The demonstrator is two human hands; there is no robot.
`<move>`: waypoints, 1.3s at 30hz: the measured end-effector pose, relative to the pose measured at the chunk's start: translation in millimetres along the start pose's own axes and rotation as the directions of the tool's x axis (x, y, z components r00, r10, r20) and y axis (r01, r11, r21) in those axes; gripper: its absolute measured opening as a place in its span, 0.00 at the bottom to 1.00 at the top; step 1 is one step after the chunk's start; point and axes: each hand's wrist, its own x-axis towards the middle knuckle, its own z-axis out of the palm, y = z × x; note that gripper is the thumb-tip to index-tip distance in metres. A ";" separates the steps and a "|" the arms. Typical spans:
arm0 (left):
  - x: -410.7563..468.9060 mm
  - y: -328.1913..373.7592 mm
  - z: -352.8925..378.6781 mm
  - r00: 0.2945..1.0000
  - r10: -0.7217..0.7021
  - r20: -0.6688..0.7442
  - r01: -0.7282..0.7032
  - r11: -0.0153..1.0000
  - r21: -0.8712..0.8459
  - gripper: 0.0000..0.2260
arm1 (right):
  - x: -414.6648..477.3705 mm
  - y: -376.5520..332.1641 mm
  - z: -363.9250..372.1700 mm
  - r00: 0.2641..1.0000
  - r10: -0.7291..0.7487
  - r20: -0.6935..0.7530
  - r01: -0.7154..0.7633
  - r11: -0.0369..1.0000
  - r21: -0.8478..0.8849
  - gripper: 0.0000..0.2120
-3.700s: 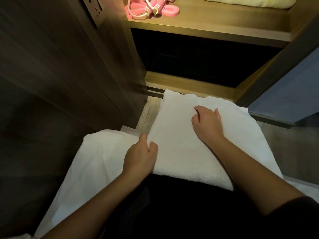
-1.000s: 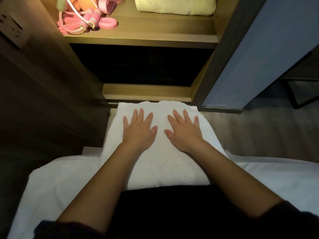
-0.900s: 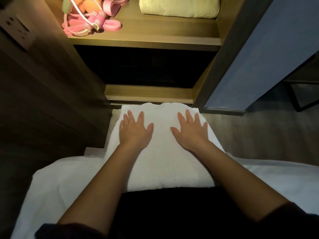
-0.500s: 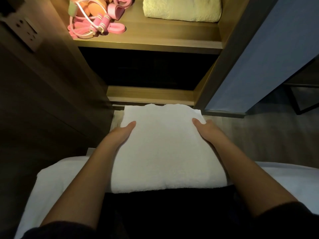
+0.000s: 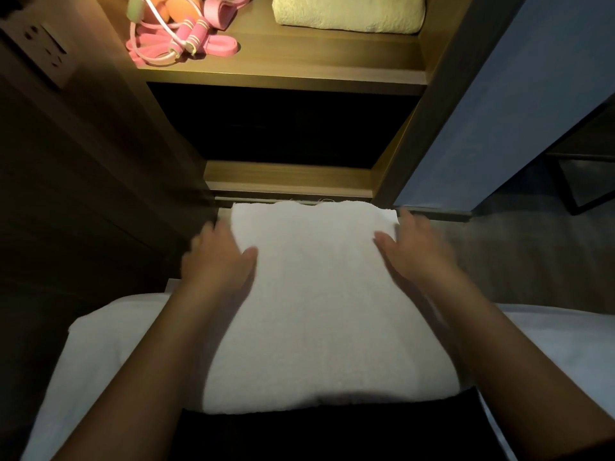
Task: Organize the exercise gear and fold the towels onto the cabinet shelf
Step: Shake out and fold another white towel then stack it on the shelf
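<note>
L hand [image 5: 218, 257], R hand [image 5: 416, 251] flank white towel [image 5: 326, 311]; pink ropes [image 5: 176, 44] on shelf [image 5: 316, 64].

White, pink and pale yellow against brown wood.
The folded towel [image 5: 319, 311] is plain white; at the shelf's [image 5: 316, 61] left end, pink bands [image 5: 219, 46] and a pink-handled rope [image 5: 191, 33] with white cord; at its right end, a pale yellow towel [image 5: 347, 11].

Both bare forearms reach forward from the bottom corners, roughly parallel and well apart. The left hand [image 5: 216, 257] lies palm down, its thumb pointing inward and its fingers stretched forward, blurred. The right hand [image 5: 416, 251] mirrors it, thumb turned inward and fingers extended ahead. Each hand rests at one side edge of the towel [image 5: 319, 304], gripping nothing.
</note>
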 end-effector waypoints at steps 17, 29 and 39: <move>63.0 50.3 35.1 0.996 -0.003 0.091 -0.005 0.996 0.089 0.30 | 45.5 -35.2 28.3 0.985 0.023 0.170 -0.006 0.995 -0.101 0.31; 60.9 29.5 27.3 0.986 -0.035 0.162 0.023 0.997 0.079 0.31 | 52.6 -23.4 25.5 0.966 0.078 0.246 -0.072 0.997 -0.033 0.32; 41.5 8.7 31.4 0.987 0.018 0.159 -0.032 0.996 0.086 0.31 | 28.2 -8.2 30.6 0.977 -0.024 0.213 0.045 0.995 -0.095 0.34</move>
